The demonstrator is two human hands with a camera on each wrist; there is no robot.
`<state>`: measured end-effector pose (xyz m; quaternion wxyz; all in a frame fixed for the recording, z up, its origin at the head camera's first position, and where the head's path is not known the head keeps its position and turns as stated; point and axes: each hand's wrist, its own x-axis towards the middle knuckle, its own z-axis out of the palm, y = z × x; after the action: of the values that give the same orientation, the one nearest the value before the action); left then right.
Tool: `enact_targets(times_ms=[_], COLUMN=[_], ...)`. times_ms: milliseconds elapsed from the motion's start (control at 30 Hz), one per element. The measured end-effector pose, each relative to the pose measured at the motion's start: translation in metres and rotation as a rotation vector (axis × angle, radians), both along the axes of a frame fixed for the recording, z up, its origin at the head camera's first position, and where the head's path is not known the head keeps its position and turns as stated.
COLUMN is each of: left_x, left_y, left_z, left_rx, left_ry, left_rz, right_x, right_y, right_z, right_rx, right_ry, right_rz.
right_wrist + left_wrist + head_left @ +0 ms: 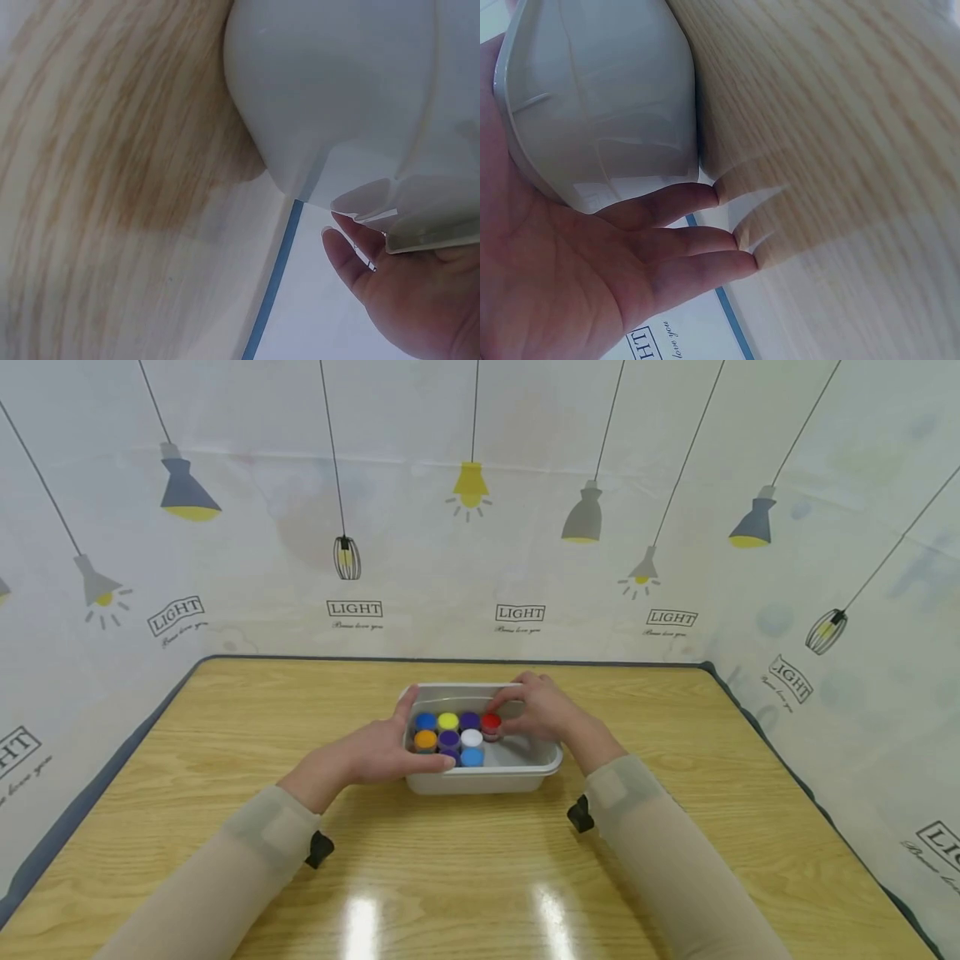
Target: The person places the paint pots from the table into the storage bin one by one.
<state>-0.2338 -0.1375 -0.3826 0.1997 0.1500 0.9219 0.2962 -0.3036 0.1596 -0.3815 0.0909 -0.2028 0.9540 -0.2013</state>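
Note:
A white plastic tub (480,782) stands on the table with several small round pots inside, their tops coloured. Across the tub's left end, my left hand (378,750) grips it, thumb along the front rim by the pots and index finger at the back rim. The left wrist view shows three fingers (694,274) of that hand stretched along the tub's outside. Reaching over the right rim, my right hand (546,708) pinches the red-topped pot (491,722) between thumb and index finger. Its other fingers are beyond the tub's rim in the right wrist view.
Beside the red pot sit a purple pot (469,720) and a white pot (472,738); orange, yellow and blue ones fill the left side. The wooden table (450,877) meets a wall sheet (420,527) printed with lamps.

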Motion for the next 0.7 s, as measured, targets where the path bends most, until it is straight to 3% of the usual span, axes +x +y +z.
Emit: enact_targets(times_ms=[200, 700], left_x=[0.0016, 0.0033], left_y=[-0.0010, -0.0010], left_z=[0.0019, -0.0027], left_rx=[-0.003, -0.019], left_ry=[-0.003, 0.027], left_rz=[-0.002, 0.008], right_x=[-0.0005, 0.0042], right_y=[0.0006, 0.0094], right_z=[-0.0013, -0.0022], right_rx=[-0.017, -0.176], right_ry=[0.000, 0.057], right_rz=[0.016, 0.032])
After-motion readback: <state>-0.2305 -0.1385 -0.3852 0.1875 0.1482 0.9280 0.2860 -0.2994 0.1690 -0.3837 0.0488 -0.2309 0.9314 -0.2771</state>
